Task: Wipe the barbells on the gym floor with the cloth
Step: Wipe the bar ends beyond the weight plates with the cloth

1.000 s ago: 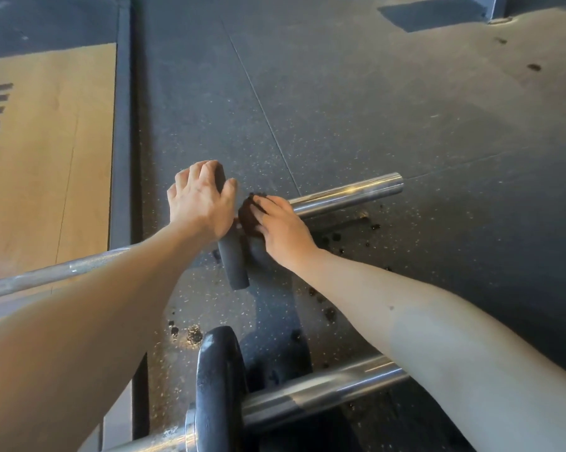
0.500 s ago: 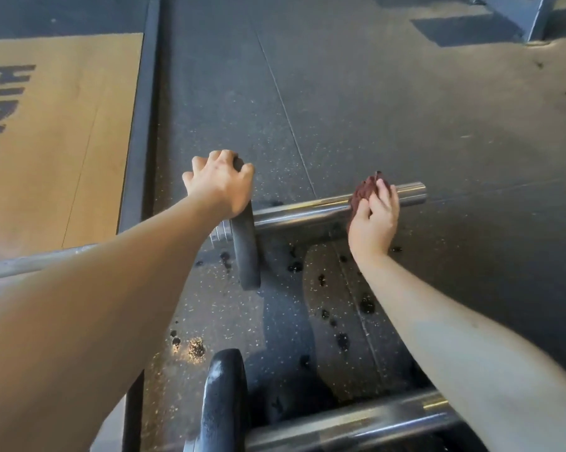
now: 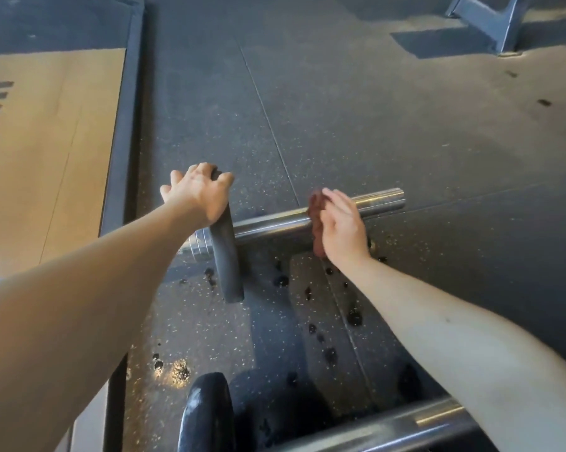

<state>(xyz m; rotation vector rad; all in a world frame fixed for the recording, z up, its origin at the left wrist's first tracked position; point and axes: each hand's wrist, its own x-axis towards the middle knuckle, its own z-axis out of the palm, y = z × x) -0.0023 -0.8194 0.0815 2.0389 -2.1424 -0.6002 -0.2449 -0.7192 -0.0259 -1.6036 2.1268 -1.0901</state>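
The far barbell (image 3: 275, 223) lies across the rubber floor (image 3: 373, 125), its chrome sleeve ending in a free edge at the right with open floor beyond it and on its far side. To the left, the dark border (image 3: 125, 125) of a wooden platform (image 3: 46, 158) runs near to far, close beside the grey plate (image 3: 227, 256). A 2nd barbell (image 3: 405, 422) with a black plate (image 3: 206, 415) lies just nearer, leaving a narrow strip of floor between the 2 bars, spotted with dark wet drops (image 3: 355, 316). A blue equipment base (image 3: 490, 21) stands far right, well apart. Against 0.5 s ago, the right hand (image 3: 340, 230) has drawn back a little from the sleeve's end toward the plate, and the cloth (image 3: 317, 220) now hangs down the hand's left side, from above the sleeve to below it; the left hand (image 3: 198, 194) has stayed on the plate. The left hand's fingers curl over the grey plate's top rim. The right hand holds the bunched cloth against the sleeve; blur hides its finger detail. The cloth is dark reddish-brown and crumpled. The sleeve is bright, with streaked reflections.
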